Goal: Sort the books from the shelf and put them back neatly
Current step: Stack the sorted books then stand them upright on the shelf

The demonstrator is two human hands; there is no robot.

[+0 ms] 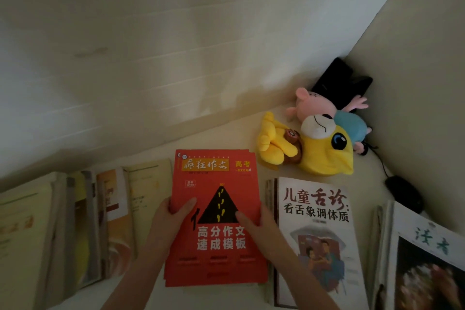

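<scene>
Dimly lit pale tabletop [226, 138] in a wall corner: left hand [168, 219] and right hand [261, 226] grip the red book [216, 246] by its sides, flat between book piles [75, 221], plush toys [314, 143] behind.

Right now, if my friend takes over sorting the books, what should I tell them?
Left hand: grips the left edge of the red books, thumb on the cover.
Right hand: grips their right edge the same way.
Things: beige books are fanned out to the left. A white book tops a pile to the right, with a magazine pile farther right. Toys sit in the corner.
Done: the books look grouped into piles.
Left: square up the red ones, then put every pile back. The shelf is not in view.
</scene>
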